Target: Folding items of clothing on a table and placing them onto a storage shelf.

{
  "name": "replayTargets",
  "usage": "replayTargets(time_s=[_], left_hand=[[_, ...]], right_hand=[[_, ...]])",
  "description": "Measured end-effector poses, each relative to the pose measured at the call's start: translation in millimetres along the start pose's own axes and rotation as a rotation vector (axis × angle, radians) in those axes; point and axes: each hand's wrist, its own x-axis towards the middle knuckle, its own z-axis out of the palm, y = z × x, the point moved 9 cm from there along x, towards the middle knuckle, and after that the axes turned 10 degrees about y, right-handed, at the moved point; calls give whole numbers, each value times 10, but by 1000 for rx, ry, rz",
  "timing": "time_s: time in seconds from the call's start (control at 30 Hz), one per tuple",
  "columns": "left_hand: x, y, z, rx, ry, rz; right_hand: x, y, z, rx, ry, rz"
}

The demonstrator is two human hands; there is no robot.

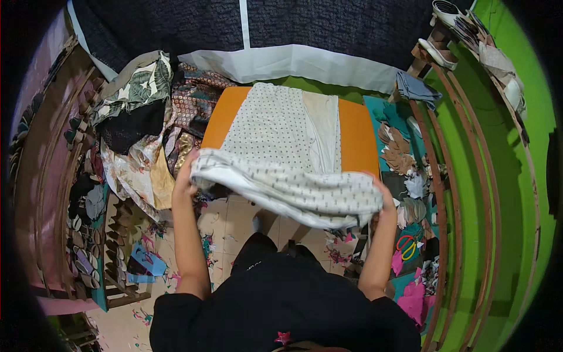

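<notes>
A white garment with small dark dots (267,126) lies lengthwise on an orange table (359,138), its far end near the table's back edge. A plain cream strip (321,123) shows along its right part. The near end is lifted off the front edge as a wide, sagging fold (293,190). My left hand (185,175) is closed round the fold's left end, and my right hand (385,198) grips the right end. Folds of cloth partly hide the fingers of both hands. Whether the lifted fold is one piece with the flat part I cannot tell.
Heaped printed fabrics (138,135) crowd the table's left side. To the right, a teal-covered surface (384,111) bears fabric scraps and scissors with red and yellow handles (406,247). Wooden rails (434,176) run along the green wall. Scraps litter the tiled floor (220,258).
</notes>
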Motion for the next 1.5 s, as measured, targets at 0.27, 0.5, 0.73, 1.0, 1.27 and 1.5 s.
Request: replayTargets(time_s=[0.27, 0.5, 0.73, 1.0, 1.27, 1.5], left_hand=[[1665, 7, 950, -392, -89, -133], [2664, -444, -174, 690, 197, 360], [2148, -641, -558, 1114, 96, 178], [1927, -639, -809, 1177, -134, 130], [1886, -187, 967, 1713, -254, 709], [2354, -868, 1542, 2041, -622, 772]], right_hand=[[1707, -306, 67, 581, 46, -39], [2244, 466, -846, -905, 870, -343], [1665, 688, -365, -1402, 1008, -13], [1569, 999, -644, -1627, 531, 362], [2140, 225, 767, -1629, 164, -484], [2531, 748, 1668, -1754, -233, -540]])
